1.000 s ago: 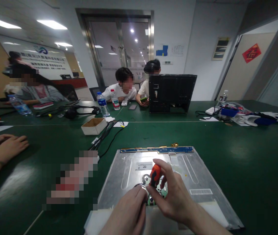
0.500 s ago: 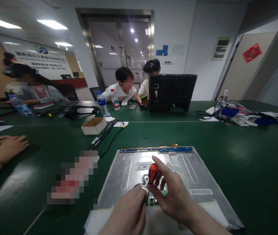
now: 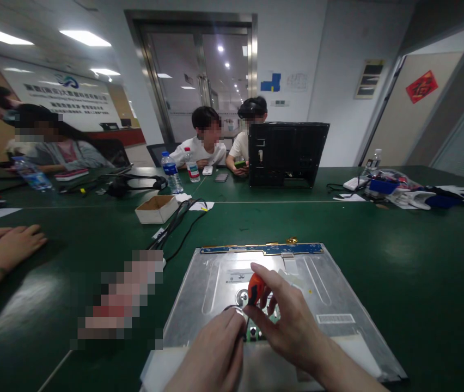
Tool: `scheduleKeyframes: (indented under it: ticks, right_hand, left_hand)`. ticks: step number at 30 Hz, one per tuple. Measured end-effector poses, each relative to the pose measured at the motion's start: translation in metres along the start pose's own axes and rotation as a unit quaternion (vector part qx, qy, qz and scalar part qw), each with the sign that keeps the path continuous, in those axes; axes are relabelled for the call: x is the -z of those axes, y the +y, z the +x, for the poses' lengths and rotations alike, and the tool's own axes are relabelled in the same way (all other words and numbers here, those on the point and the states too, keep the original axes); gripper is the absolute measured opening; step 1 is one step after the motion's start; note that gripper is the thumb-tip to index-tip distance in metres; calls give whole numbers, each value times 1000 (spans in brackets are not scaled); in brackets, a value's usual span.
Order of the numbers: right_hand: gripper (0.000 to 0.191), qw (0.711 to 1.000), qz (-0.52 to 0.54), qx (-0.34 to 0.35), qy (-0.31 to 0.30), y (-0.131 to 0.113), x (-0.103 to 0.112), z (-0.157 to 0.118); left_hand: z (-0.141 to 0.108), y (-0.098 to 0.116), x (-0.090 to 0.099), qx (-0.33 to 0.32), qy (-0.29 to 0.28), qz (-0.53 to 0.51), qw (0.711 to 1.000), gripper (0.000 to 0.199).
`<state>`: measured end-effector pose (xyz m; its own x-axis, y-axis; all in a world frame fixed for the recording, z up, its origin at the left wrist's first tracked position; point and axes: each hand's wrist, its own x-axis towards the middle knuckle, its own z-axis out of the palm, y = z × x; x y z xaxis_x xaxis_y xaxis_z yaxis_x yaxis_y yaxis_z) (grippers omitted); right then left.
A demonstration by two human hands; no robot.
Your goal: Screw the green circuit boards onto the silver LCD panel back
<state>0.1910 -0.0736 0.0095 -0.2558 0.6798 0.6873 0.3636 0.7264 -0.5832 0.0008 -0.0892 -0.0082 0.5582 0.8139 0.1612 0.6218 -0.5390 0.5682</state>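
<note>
Here, we pinch the orange and black tool handle (image 3: 256,288) in the fingers of our right hand (image 3: 291,318), thumb on the near side and forefinger reaching past its top. The handle stands nearly upright between those fingers; its lower end is hidden from us. Our left hand (image 3: 215,345) lies just left of the right fingertips, its fingers bent down and in; we cannot tell whether they grip anything. A dark wire (image 3: 232,306) curves out beside their knuckles.

Below both sets of fingers we have the green circuit board (image 3: 253,333), partly covered by our hands, on the silver metal panel (image 3: 187,305). Just beyond the left fingers, we see a round metal disc (image 3: 242,297) on the panel. Farther ahead of our fingertips, a blue strip board (image 3: 293,249) runs along the panel's far edge. The green table (image 3: 420,305) spreads around and beneath it all.
</note>
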Motion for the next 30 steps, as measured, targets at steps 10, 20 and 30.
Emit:
scheduleKeyframes:
  ticks: [10,20,30]
  right_hand:
    - [72,1000,-4,-12,-2,-5,3,-1]
    - [63,1000,-6,-9,11,1,1,1]
    - [72,1000,-16,-24,-6,-4,4,1]
  left_hand:
    - [-1,-1,-2,-2,-16,12,1000,17]
    - [0,-2,-1,-12,-2,13,1000,17]
    - [-1,-4,-5,-20,6,23,1000,17]
